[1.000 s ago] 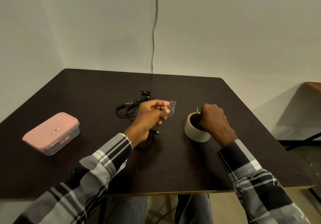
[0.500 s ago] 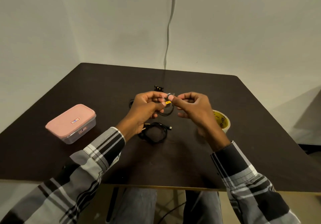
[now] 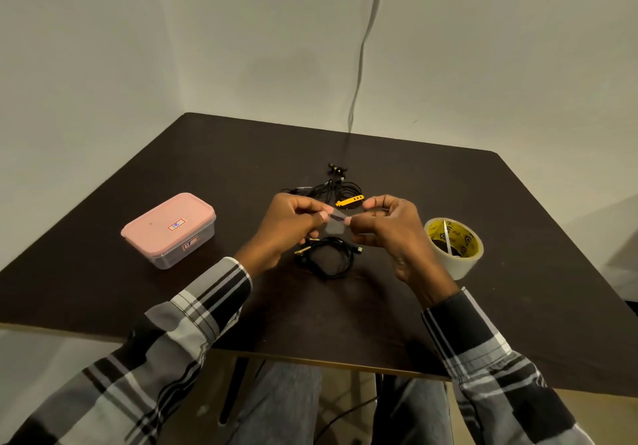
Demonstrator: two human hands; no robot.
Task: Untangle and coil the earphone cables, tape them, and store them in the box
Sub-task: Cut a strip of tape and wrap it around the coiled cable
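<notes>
My left hand and my right hand pinch a small clear piece of tape between them, held above the table. Just below it lies a coiled black earphone cable on the dark table. Behind my hands sits a tangled pile of black earphone cables with a yellow piece beside it. A pink-lidded box, lid on, stands at the left. The tape roll stands to the right of my right hand.
The table's front edge runs just above my knees. A grey cord hangs down the wall behind the table. Bare tabletop lies between the box and my left arm.
My right hand left the tape roll and came up to my left hand; both now hold the tape piece. The view shifted, so the box and roll sit further right.
</notes>
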